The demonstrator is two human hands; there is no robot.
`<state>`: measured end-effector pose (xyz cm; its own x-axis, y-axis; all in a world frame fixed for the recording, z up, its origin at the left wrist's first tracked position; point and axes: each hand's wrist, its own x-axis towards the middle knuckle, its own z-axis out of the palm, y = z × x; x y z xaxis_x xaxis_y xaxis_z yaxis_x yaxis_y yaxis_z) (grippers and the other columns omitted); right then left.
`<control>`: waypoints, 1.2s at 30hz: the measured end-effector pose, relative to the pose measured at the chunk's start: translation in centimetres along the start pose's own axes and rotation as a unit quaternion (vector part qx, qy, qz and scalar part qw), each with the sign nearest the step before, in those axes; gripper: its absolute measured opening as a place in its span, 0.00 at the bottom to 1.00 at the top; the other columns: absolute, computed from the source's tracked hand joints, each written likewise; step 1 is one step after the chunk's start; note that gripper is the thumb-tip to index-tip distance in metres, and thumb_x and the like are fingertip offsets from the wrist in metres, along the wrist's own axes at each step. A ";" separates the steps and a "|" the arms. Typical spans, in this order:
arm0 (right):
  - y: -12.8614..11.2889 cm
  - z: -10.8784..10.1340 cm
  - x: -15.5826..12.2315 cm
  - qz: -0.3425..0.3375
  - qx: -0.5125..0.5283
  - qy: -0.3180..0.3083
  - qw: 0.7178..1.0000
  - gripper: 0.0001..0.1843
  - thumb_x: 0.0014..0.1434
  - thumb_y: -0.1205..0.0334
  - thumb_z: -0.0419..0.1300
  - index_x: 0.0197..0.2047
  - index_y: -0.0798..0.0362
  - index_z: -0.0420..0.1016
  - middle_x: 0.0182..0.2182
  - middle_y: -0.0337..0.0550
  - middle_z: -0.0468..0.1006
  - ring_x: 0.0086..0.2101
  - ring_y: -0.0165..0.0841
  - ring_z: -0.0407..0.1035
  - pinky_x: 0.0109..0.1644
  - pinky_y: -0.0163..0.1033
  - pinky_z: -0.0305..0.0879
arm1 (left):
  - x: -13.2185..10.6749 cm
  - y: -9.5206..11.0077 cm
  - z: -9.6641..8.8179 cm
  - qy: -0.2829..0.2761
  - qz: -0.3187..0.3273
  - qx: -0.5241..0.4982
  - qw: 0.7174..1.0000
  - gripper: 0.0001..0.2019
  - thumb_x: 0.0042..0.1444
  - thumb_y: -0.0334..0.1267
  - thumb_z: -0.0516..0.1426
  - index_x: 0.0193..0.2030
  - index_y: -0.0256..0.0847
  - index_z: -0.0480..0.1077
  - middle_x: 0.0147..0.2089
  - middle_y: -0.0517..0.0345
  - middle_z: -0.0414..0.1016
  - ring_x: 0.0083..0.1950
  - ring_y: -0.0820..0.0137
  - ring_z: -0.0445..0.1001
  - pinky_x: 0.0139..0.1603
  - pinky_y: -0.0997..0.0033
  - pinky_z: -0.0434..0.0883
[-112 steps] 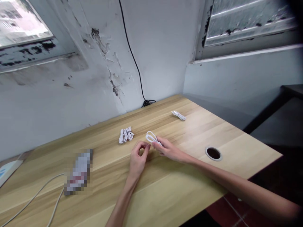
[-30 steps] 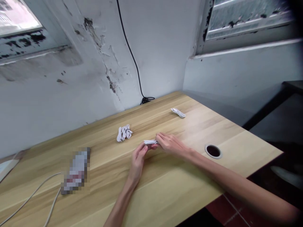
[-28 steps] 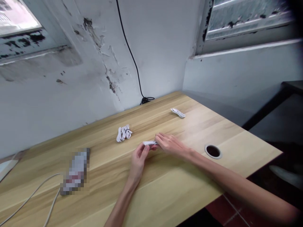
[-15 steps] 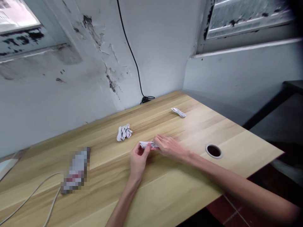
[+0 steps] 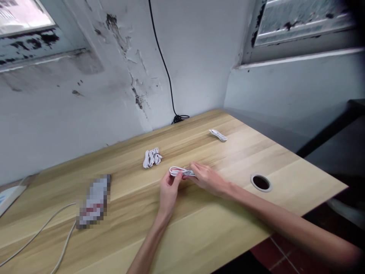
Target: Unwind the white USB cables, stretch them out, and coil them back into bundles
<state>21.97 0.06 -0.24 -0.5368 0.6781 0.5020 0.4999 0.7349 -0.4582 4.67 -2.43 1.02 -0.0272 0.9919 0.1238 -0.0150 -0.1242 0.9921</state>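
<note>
A coiled white cable is held between my two hands, a little above the wooden table. My left hand pinches the looped left end between thumb and fingers. On the other end, my right hand has its fingers closed round the bundle, and they hide part of it. Beyond my left hand lie several bundled white cables side by side. Another coiled white cable rests alone farther back on the right.
A blurred-out grey object lies at the left, with a pale cord beside it. A round cable hole opens in the table at the right. Against the wall sits a black cable.
The held cable has turned, so its left loop now shows open and rounded. Both hands keep their grip. The whole view has shifted slightly.
</note>
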 end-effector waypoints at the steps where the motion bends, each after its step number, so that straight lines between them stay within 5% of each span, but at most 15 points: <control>1: 0.0 0.0 0.0 -0.012 -0.022 -0.005 1.000 0.09 0.72 0.58 0.49 0.45 0.55 0.66 0.39 0.50 0.75 0.39 0.38 0.72 0.39 0.41 0.69 | -0.1 0.0 0.1 0.003 -0.005 -0.002 1.000 0.13 0.59 0.47 0.60 0.37 0.37 0.72 0.36 0.56 0.76 0.38 0.69 0.73 0.43 0.71 0.70; 8: 0.3 0.1 -0.1 -0.088 -0.142 -0.029 0.985 0.06 0.71 0.65 0.50 0.48 0.55 0.66 0.40 0.50 0.73 0.38 0.36 0.70 0.35 0.40 0.69 | -0.4 -0.2 0.7 0.007 -0.047 -0.018 0.999 0.18 0.61 0.54 0.57 0.35 0.38 0.68 0.24 0.64 0.65 0.23 0.75 0.64 0.25 0.75 0.64; 23: 0.0 -0.6 -0.3 -0.097 -0.173 -0.015 0.980 0.06 0.69 0.72 0.50 0.44 0.57 0.67 0.38 0.49 0.71 0.37 0.36 0.67 0.37 0.41 0.67 | -0.1 0.1 0.4 -0.036 -0.091 -0.076 0.992 0.16 0.58 0.51 0.60 0.35 0.37 0.70 0.24 0.63 0.67 0.24 0.76 0.63 0.25 0.76 0.62; 31: 0.4 -0.2 -0.2 -0.032 -0.119 -0.046 0.991 0.05 0.70 0.69 0.49 0.41 0.56 0.65 0.37 0.49 0.72 0.35 0.36 0.69 0.36 0.41 0.66 | 0.1 -0.4 0.3 -0.069 -0.139 -0.113 0.981 0.18 0.59 0.52 0.59 0.30 0.38 0.64 0.24 0.65 0.63 0.23 0.79 0.57 0.21 0.78 0.53; 36: -0.1 0.1 0.0 -0.027 -0.136 -0.034 0.990 0.14 0.71 0.54 0.50 0.41 0.56 0.65 0.36 0.49 0.72 0.34 0.37 0.70 0.33 0.41 0.65 | 0.0 -0.2 0.5 -0.074 -0.160 -0.167 0.970 0.19 0.57 0.51 0.61 0.31 0.39 0.60 0.23 0.68 0.58 0.21 0.81 0.52 0.21 0.79 0.49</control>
<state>21.92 0.00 -0.26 -0.6075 0.6435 0.4658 0.6283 0.7480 -0.2138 5.13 -2.43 0.79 0.1762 0.9708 -0.1628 -0.3227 0.2132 0.9222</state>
